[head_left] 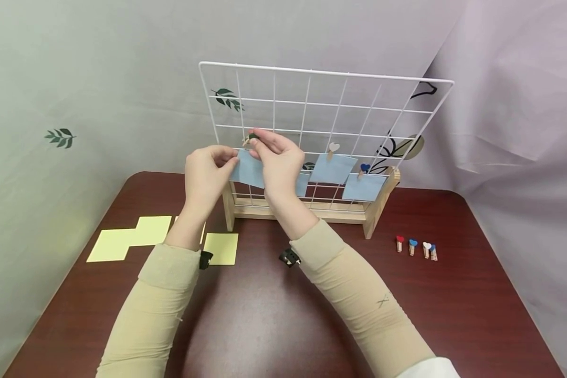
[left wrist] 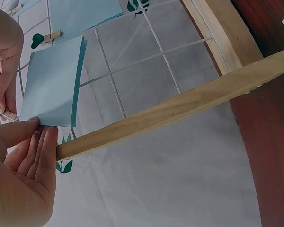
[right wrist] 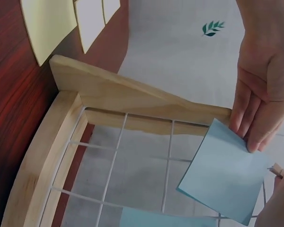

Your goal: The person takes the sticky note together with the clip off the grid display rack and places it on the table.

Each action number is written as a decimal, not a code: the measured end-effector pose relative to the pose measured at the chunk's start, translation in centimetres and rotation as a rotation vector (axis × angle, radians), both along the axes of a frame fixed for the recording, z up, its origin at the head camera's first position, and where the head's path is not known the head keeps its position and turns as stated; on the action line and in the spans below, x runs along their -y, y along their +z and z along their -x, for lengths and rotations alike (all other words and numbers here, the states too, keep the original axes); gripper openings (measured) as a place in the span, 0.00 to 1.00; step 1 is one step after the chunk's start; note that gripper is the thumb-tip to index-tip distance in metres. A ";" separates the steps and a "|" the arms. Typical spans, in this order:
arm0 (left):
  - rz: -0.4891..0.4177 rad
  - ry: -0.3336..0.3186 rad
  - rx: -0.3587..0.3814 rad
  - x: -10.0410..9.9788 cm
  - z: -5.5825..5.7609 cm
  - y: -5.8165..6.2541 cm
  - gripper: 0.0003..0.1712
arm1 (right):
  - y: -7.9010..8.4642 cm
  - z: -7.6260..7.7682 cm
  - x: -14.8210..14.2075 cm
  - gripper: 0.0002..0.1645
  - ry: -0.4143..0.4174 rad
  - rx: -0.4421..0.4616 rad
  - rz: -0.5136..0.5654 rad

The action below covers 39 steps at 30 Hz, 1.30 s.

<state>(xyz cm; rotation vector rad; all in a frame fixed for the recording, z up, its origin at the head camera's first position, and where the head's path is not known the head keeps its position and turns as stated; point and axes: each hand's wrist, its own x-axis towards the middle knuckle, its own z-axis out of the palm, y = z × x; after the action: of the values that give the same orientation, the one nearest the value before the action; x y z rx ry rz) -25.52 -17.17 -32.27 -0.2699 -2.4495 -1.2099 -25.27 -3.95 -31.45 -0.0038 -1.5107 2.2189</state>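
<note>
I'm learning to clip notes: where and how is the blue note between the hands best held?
I'd pinch the note by its left edge, near the top, from the left: it's thin and flat, and the right hand holds a clip at its top.

held blue note [head_left: 249, 170] partly covered, sleeves [head_left: 144, 325] cropped

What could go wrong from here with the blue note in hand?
The left hand pinches the blue note by one edge, so it might slip or tilt if let go too soon. The right hand holds a clothespin near the note; it could miss the paper or wire. That hand might also nudge the neighbouring note it partly covers in the head view.
</note>
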 end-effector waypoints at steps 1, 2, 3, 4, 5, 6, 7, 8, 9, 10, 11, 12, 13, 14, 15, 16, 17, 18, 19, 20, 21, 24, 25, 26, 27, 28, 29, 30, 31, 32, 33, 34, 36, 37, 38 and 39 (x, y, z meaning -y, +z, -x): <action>-0.004 0.000 0.002 0.0 0.0 0.0 0.09 | 0.0 0.0 0.0 0.12 0.002 0.000 0.012; -0.006 0.000 0.003 0.0 0.0 0.0 0.09 | 0.0 0.0 0.0 0.12 0.003 0.000 0.022; -0.008 -0.001 0.003 0.0 0.0 0.0 0.09 | 0.0 0.0 0.0 0.12 0.003 0.000 0.033; -0.010 -0.002 0.003 0.0 0.0 0.0 0.09 | -0.1 0.1 0.1 0.12 0.002 0.000 0.045; -0.012 -0.004 0.002 -0.1 0.0 0.0 0.09 | -0.1 0.0 0.1 0.12 0.001 0.000 0.059; -0.013 -0.005 0.002 -0.1 0.0 0.0 0.08 | 0.0 0.0 0.1 0.12 -0.003 -0.001 0.071; -0.014 -0.005 0.001 -0.1 0.0 0.0 0.08 | 0.0 0.0 0.1 0.12 -0.005 -0.001 0.086; -0.014 -0.006 0.001 -0.1 0.0 0.0 0.08 | 0.0 -0.1 0.1 0.12 -0.010 -0.001 0.096; -0.015 -0.007 0.001 -0.2 0.0 0.0 0.08 | 0.0 -0.1 0.2 0.12 -0.015 -0.005 0.105; -0.017 -0.007 0.000 -0.2 0.0 0.0 0.08 | 0.0 -0.2 0.2 0.12 -0.022 -0.008 0.114; -0.020 -0.009 0.001 -0.2 0.0 0.0 0.08 | -0.1 -0.2 0.2 0.12 -0.031 -0.012 0.123; -0.024 -0.011 0.001 -0.3 0.0 0.0 0.08 | -0.1 -0.3 0.3 0.12 -0.045 -0.020 0.131; -0.028 -0.014 0.001 -0.3 0.0 0.0 0.08 | -0.1 -0.4 0.3 0.12 -0.058 -0.026 0.139; -0.033 -0.016 0.000 -0.3 0.0 0.1 0.08 | -0.1 -0.5 0.4 0.12 -0.071 -0.032 0.144; -0.038 -0.016 -0.002 -0.3 0.0 0.1 0.08 | -0.2 -0.6 0.4 0.11 -0.084 -0.040 0.148; -0.041 -0.017 -0.004 -0.3 0.0 0.1 0.08 | -0.2 -0.7 0.4 0.11 -0.096 -0.047 0.150; -0.044 -0.018 -0.006 -0.3 0.0 0.2 0.08 | -0.3 -0.7 0.4 0.12 -0.107 -0.052 0.151; -0.045 -0.018 -0.007 -0.3 0.0 0.2 0.08 | -0.3 -0.8 0.4 0.12 -0.114 -0.056 0.149; -0.045 -0.018 -0.009 -0.3 0.0 0.3 0.08 | -0.3 -0.9 0.4 0.12 -0.116 -0.059 0.144; -0.045 -0.017 -0.010 -0.2 -0.1 0.3 0.08 | -0.4 -1.0 0.4 0.12 -0.115 -0.063 0.138; -0.045 -0.018 -0.012 -0.2 -0.1 0.3 0.08 | -0.4 -1.1 0.3 0.12 -0.112 -0.066 0.131; -0.059 -0.026 -0.006 -0.1 -0.1 0.3 0.08 | -0.5 -1.3 0.0 0.12 -0.085 -0.067 0.106; -0.062 -0.026 -0.004 0.0 -0.1 0.3 0.08 | -0.6 -1.3 -0.2 0.12 -0.071 -0.066 0.097; -0.067 -0.026 -0.001 0.0 -0.2 0.2 0.08 | -0.6 -1.4 -0.3 0.13 -0.059 -0.063 0.089; -0.073 -0.026 0.001 0.0 -0.2 0.2 0.08 | -0.7 -1.4 -0.4 0.13 -0.048 -0.060 0.081; -0.080 -0.026 0.005 0.1 -0.2 0.2 0.08 | -0.7 -1.5 -0.5 0.13 -0.036 -0.059 0.074; -0.085 -0.025 0.008 0.1 -0.2 0.1 0.08 | -0.8 -1.5 -0.6 0.14 -0.027 -0.058 0.069; -0.089 -0.023 0.011 0.1 -0.2 0.1 0.08 | -0.8 -1.6 -0.7 0.14 -0.018 -0.058 0.063; -0.094 -0.023 0.014 0.1 -0.3 0.0 0.08 | -0.9 -1.6 -0.8 0.14 -0.008 -0.059 0.062; -0.101 -0.022 0.016 0.2 -0.3 0.0 0.08 | -0.9 -1.7 -0.9 0.14 0.000 -0.061 0.060; -0.106 -0.022 0.018 0.2 -0.3 -0.1 0.09 | -0.9 -1.8 -1.0 0.14 0.010 -0.063 0.056; -0.110 -0.022 0.020 0.2 -0.4 -0.2 0.08 | -1.0 -1.9 -1.1 0.15 0.018 -0.064 0.055; -0.118 -0.019 0.023 0.3 -0.5 -0.4 0.08 | -1.1 -2.1 -1.3 0.15 0.031 -0.068 0.045; -0.120 -0.018 0.023 0.4 -0.6 -0.5 0.08 | -1.1 -2.2 -1.4 0.15 0.036 -0.069 0.040; -0.123 -0.016 0.025 0.5 -0.6 -0.7 0.08 | -1.2 -2.3 -1.5 0.15 0.037 -0.068 0.030; -0.127 -0.015 0.027 0.5 -0.8 -0.8 0.08 | -1.3 -2.4 -1.6 0.15 0.039 -0.068 0.023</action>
<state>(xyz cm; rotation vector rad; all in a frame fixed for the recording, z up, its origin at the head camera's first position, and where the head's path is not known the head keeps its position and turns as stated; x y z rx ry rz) -24.75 -17.69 -33.05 -0.2370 -2.3846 -1.3778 -22.90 -2.39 -32.72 0.0941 -1.4601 2.2437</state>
